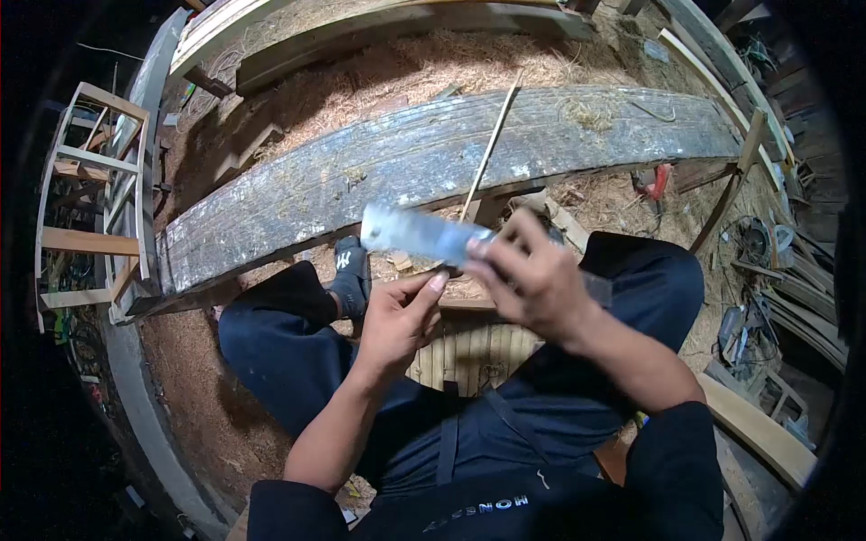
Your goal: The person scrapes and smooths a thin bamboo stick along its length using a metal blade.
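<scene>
My right hand (537,279) is closed around a flat, shiny metal blade (406,234). The blade is smeared by motion, its broad end pointing left, so I cannot tell its exact kind. Just below it, my left hand (401,320) pinches the near end of a thin wooden strip (488,153). That strip runs away from me, behind the blade and over a long, worn plank (379,167). Where blade and strip cross, I cannot tell whether they touch.
Wood shavings (216,406) cover the floor. My foot in a dark sock (352,270) is beside the plank. A wooden frame (90,198) stands at the left. A red-handled tool (661,180) lies beyond my right knee, and timber strips (803,311) are stacked at the right.
</scene>
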### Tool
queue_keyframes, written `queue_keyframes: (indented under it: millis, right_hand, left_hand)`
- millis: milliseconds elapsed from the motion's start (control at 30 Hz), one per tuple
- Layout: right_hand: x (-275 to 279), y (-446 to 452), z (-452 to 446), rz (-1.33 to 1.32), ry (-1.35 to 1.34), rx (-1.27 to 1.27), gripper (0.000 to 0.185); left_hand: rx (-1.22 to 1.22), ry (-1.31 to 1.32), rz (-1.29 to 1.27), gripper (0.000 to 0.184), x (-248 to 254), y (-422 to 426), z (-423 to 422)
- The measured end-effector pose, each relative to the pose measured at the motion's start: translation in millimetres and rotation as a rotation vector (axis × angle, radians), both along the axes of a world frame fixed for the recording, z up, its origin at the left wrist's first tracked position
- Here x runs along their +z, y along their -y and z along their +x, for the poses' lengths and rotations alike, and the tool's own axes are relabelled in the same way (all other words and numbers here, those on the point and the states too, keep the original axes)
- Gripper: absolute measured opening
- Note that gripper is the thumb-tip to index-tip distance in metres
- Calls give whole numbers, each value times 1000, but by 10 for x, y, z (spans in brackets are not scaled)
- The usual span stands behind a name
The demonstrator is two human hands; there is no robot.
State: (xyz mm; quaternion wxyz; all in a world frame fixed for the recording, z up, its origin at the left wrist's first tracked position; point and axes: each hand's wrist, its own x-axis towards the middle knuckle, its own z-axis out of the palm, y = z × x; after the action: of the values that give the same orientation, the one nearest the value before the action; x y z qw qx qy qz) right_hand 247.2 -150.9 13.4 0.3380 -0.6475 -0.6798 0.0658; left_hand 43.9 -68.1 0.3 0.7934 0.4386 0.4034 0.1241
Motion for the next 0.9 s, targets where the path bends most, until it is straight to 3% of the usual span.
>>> queue_keyframes:
  millis: [67, 133, 200, 267, 400, 533, 633, 667, 900]
  right_hand:
    - [9, -128, 210, -30, 77, -180, 24]
    - [-51, -144, 275, 31, 60, -199, 24]
    - [-20, -18, 66, 16, 74, 1, 25]
    - [8, 31, -111, 65, -6, 99, 23]
    - [-18, -220, 282, 42, 8, -194, 18]
    - [21, 0, -52, -49, -45, 76, 21]
    - [66, -35, -14, -54, -79, 32, 22]
    - [83, -64, 9, -48, -60, 16, 22]
    - [11, -52, 37, 10, 4, -2, 25]
  left_hand:
    - [40, 10, -31, 32, 96, 50, 17]
    - [56, -2, -84, 33, 133, 56, 65]
    - [61, 47, -100, 34, 85, 55, 48]
    - [21, -151, -54, 37, 74, 29, 8]
    - [62, -17, -80, 39, 101, 45, 58]
    - [92, -9, -52, 29, 70, 69, 84]
    - [58, -136, 47, 24, 22, 25, 65]
    - [110, -15, 39, 28, -54, 40, 124]
    - [125, -100, -57, 23, 122, 56, 133]
